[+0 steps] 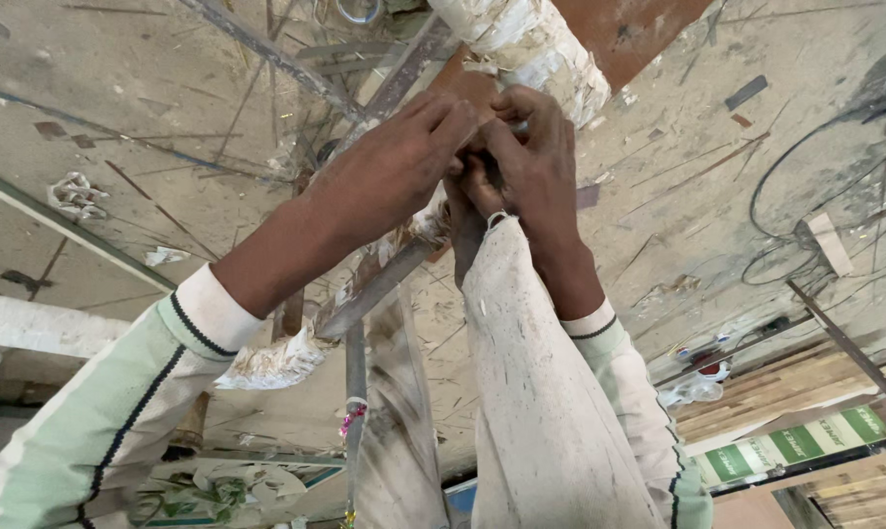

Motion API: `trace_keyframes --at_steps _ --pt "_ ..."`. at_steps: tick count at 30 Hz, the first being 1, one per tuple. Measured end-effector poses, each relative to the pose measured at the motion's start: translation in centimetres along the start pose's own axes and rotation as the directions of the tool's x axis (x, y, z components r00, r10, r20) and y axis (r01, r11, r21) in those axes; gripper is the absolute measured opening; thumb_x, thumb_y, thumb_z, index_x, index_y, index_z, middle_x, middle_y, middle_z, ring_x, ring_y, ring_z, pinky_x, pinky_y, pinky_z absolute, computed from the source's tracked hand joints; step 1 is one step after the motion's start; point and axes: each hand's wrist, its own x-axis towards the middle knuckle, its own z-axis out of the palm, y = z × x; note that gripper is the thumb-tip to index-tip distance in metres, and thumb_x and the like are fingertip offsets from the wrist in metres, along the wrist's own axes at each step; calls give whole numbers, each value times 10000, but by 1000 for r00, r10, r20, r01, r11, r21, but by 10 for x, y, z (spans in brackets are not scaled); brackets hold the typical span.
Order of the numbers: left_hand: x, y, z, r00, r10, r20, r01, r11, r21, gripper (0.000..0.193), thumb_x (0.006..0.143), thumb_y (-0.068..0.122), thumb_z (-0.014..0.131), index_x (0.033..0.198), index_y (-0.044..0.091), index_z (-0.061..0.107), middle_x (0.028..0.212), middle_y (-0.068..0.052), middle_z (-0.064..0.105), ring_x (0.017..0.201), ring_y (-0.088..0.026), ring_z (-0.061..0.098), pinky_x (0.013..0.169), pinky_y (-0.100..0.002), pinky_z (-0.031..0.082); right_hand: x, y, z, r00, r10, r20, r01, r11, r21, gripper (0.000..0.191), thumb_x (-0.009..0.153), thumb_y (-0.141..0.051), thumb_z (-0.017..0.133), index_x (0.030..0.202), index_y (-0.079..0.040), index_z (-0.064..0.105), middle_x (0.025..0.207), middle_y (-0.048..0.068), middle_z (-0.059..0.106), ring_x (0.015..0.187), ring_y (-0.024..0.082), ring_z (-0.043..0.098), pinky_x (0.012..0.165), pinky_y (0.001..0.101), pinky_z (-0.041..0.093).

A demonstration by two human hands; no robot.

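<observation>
The person's left hand (394,162) and right hand (531,162) meet at the gathered mouth of a dirty white cloth sack (550,392). Both hands' grip is closed on the bunched neck, fingers curled tight around it; what the sack holds cannot be seen. The sack's long axis runs from its neck at the hands down toward the bottom edge of the view, widening as it goes. Just above the hands lies a paper-wrapped roll (531,44). Left of the sack a metal strip (379,284) slants across the littered floor (149,98). Far right of the sack, stacked wooden boards (805,387) lie.
</observation>
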Motion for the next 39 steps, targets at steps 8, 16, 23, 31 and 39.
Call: trace_keyframes --at_steps 8,16,23,31,39 --pt "-7 -7 5 998 -60 5 60 994 -87 341 931 -47 612 1229 7 455 1203 -196 553 1063 -391 627 864 -478 514 -16 25 28 996 79 -33 -68 960 271 187 838 -27 723 1002 -14 636 1307 142 478 1144 220 598 954 346 564" --pt "-15 -10 19 996 -82 -44 69 967 -247 302 991 37 649 1217 36 449 1162 -162 581 1066 -373 625 861 -475 504 -29 54 42 999 40 -13 -34 944 327 136 853 -40 736 977 -20 685 1276 146 504 1049 215 615 906 343 544" --pt "-17 -9 39 992 -105 -76 77 950 -301 300 1003 65 659 1227 44 461 1163 -157 583 1098 -363 613 897 -466 509 -40 53 34 999 40 7 -40 953 300 141 867 -27 743 997 -10 691 1283 137 532 1177 251 576 968 323 517" --pt "-14 -5 59 981 -150 -119 101 934 -342 283 1008 78 692 1192 7 490 1110 -155 585 1020 -304 623 865 -430 519 -52 41 22 980 193 40 -194 899 392 23 1018 -15 702 1030 -4 686 1315 99 505 1196 192 564 1007 317 522" --pt "-12 -4 67 978 -167 -124 90 875 -476 280 1010 73 687 1186 2 482 1121 -143 590 1001 -258 670 875 -381 564 -53 23 2 984 150 94 -173 933 316 191 998 19 671 1186 -15 666 1443 129 447 1299 235 572 1097 357 531"
